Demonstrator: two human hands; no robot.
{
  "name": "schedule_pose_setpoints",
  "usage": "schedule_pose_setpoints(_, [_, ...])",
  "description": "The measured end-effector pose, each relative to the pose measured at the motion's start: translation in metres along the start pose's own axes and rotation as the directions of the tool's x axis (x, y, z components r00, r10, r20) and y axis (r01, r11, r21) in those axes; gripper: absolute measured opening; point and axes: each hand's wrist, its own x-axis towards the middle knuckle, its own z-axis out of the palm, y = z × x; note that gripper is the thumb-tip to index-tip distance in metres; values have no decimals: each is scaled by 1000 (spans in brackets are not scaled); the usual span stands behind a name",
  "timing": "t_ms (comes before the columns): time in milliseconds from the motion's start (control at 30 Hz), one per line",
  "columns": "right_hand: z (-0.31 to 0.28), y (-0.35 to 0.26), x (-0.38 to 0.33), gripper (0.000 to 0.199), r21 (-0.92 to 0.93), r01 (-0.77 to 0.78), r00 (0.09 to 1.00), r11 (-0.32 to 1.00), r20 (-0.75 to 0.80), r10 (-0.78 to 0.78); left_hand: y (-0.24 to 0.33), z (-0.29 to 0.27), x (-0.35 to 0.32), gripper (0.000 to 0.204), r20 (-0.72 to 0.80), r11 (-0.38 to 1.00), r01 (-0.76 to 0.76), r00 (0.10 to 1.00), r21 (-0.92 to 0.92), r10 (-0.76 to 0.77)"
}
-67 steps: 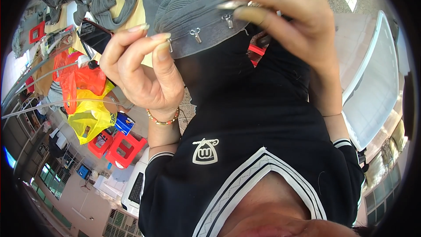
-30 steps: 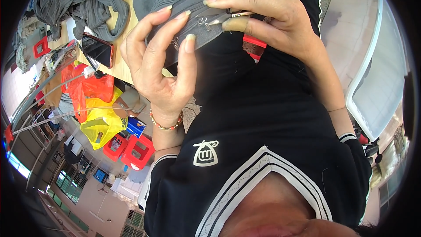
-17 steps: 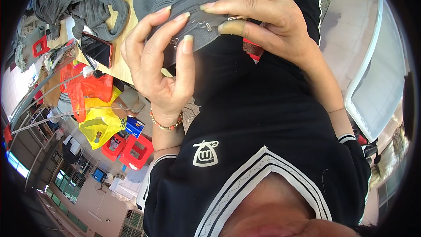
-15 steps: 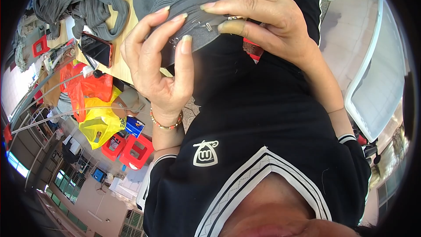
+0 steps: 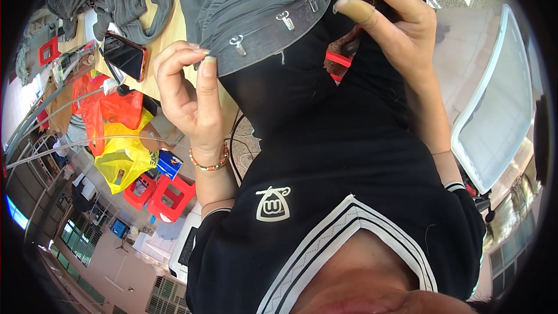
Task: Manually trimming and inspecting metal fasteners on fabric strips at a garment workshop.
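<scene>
A grey pleated garment (image 5: 256, 17) hangs over my lap, its darker flat band (image 5: 261, 46) stretched between my hands. Three metal hooks (image 5: 285, 20) sit in a row along the band, and a short loose thread hangs from its lower edge. At the band's left end, my left hand (image 5: 192, 90) pinches the edge between thumb and fingertips. My right hand (image 5: 401, 20) grips the far right end near the third hook; its fingers partly hide the cloth there.
To the left, a wooden table (image 5: 165, 29) carries more grey garments (image 5: 133, 9) and a phone (image 5: 125, 57). Red and yellow plastic bags (image 5: 125, 154) and red stools (image 5: 170, 197) stand below. At the right is a whitish plastic bin (image 5: 494, 104). A red-and-brown item (image 5: 340, 61) lies by my lap.
My hands have moved apart, the left one leftward and the right one to the right. The band, formerly bunched and partly covered by fingers, is now spread with its hooks showing.
</scene>
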Motion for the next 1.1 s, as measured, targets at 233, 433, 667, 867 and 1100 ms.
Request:
schedule_pose_setpoints(233, [5,12,0,38,-151,271,961,951,106,-257,-15,-12,-14,15,36,984,158,987,-86,-155])
schedule_pose_setpoints(433, [9,5,3,42,-189,317,942,930,174,-286,5,-5,6,28,-7,979,-145,989,143,147])
schedule_pose_setpoints(667, [17,-7,8,41,-218,299,944,929,208,-255,25,11,28,31,132,900,-283,959,332,252])
schedule_pose_setpoints(867, [18,-5,13,42,-218,344,926,913,241,-291,25,18,33,23,111,918,-263,964,298,240])
schedule_pose_setpoints(1100, [13,-9,18,40,-232,373,904,898,310,-295,24,13,36,22,165,908,-280,957,313,238])
